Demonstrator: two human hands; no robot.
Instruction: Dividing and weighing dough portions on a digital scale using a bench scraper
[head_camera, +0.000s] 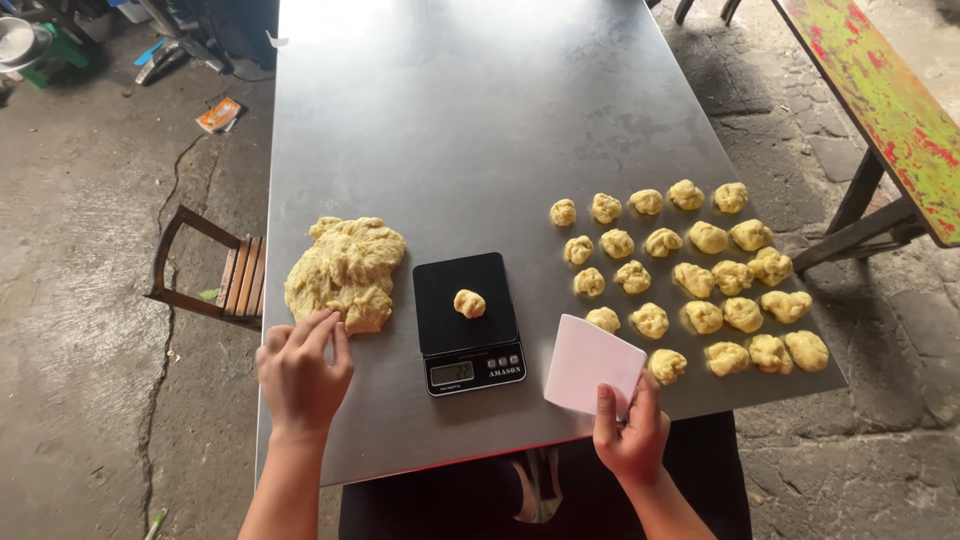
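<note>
The big dough lump (346, 272), yellow, rough and stringy, lies on the steel table (480, 130) left of the black scale (467, 322), its long axis running away from me. My left hand (303, 372) rests loosely open, fingertips touching its near edge. My right hand (631, 432) pinches a flat white scraper (592, 364) beside rows of dough pieces (690, 275); one small piece (469, 303) sits on the scale.

the painted bench (880, 100) is cut off by the right edge, the wooden chair (215, 270) half hidden under the table (480, 120).
</note>
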